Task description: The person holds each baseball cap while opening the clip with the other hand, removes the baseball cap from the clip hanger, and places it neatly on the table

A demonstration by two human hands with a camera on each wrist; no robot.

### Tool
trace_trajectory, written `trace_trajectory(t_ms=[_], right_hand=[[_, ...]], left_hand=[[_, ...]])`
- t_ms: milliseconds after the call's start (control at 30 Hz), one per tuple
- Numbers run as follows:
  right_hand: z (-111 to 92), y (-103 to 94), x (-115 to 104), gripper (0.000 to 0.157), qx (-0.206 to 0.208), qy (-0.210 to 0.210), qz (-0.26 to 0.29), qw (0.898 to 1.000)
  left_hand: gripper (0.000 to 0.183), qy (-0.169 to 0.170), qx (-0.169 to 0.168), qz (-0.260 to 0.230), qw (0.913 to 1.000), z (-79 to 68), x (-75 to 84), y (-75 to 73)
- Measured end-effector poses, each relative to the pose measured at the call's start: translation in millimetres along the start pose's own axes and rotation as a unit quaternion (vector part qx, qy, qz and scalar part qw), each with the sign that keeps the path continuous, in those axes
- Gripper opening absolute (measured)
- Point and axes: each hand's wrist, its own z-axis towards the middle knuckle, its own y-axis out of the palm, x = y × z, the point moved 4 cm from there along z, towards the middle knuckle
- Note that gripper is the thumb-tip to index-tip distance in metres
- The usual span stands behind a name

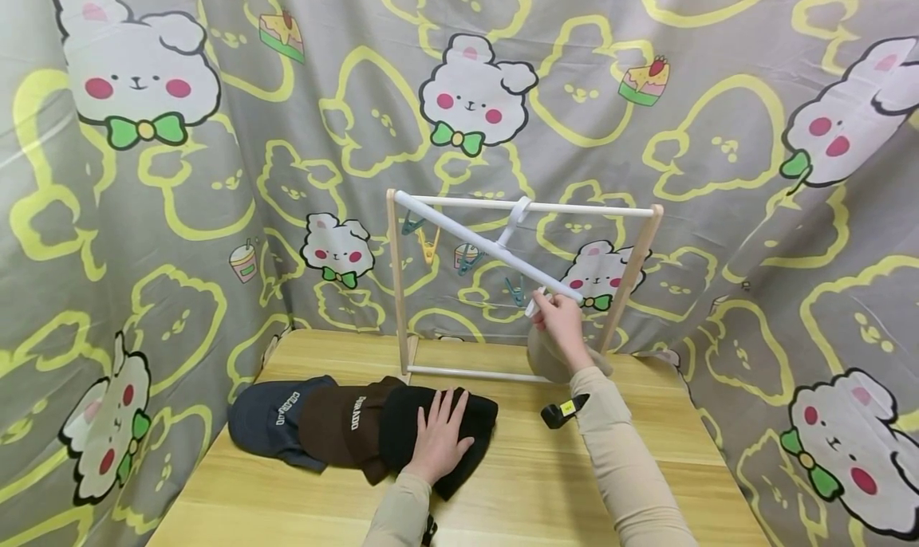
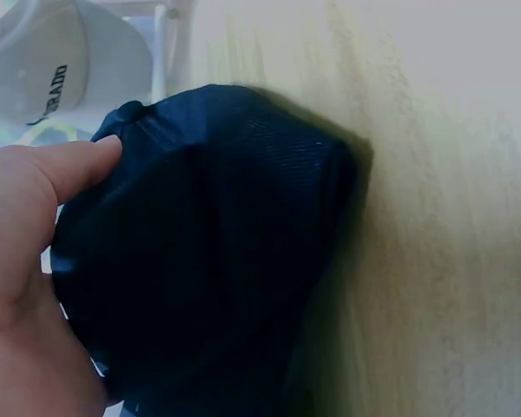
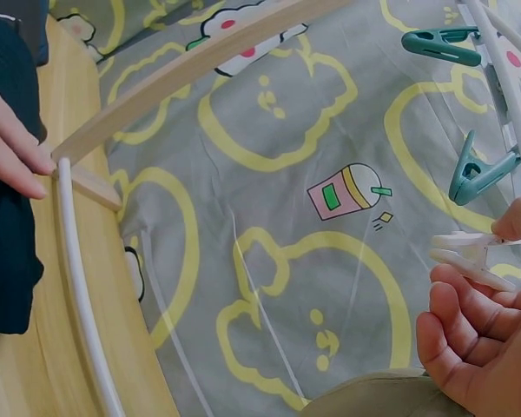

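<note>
My left hand (image 1: 439, 439) rests on a black cap (image 1: 477, 419) with its fingers spread; in the left wrist view the thumb (image 2: 91, 165) lies along the dark fabric's edge. My right hand (image 1: 563, 328) pinches a white clothespin (image 1: 537, 301) at the lower right end of a tilted white hanger (image 1: 488, 246). Thumb and fingers close around this clothespin (image 3: 473, 256) in the right wrist view. Below the right hand is a beige cap (image 1: 544, 356), partly hidden by the hand and forearm; lettering shows on it in the left wrist view. Whether the clothespin bites the cap is hidden.
The hanger hooks over a wooden rack's white top bar (image 1: 596, 209). Teal, blue and yellow clothespins (image 1: 428, 246) dangle from it. Left of the black cap lie a brown cap (image 1: 333, 423) and a navy cap (image 1: 262, 419), overlapping on the wooden table (image 1: 237, 499). A patterned curtain (image 1: 287, 132) encloses the back and sides.
</note>
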Motion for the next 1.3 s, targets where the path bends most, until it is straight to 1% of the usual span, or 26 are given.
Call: trace_trajectory(t_ms=[200,467,933,1067,1200,1300], right_hand=[[0.2,0.2,-0.2,0.037,-0.001,-0.002,0.0,1.0],[-0.3,0.7,3.1,0.038,-0.007,0.008,0.001,1.0],[0.0,-0.4,2.9,0.038,-0.005,0.005,0.005,1.0],[-0.9,-0.4,1.9,0.036,-0.004,0.006,0.008,1.0],[-1.6,-0.2,1.5,0.037,-0.007,0.008,0.01,1.0],[-1.8,-0.8,0.7,0.037,-0.003,0.002,0.005,1.0]], left_hand=[[0.078,-0.004,-0.009,0.011,0.9999,1.2,-4.3,4.6],[0.08,-0.018,-0.027,0.006,0.9995,4.1,-9.0,11.1],[0.078,-0.024,-0.035,0.003,0.9991,8.5,-11.1,12.3],[0.075,-0.032,-0.034,-0.008,0.9989,8.2,-11.9,11.6],[0.072,-0.037,-0.025,-0.031,0.9985,6.3,-10.4,7.5],[0.069,-0.036,-0.018,-0.038,0.9985,5.5,-9.6,4.8]])
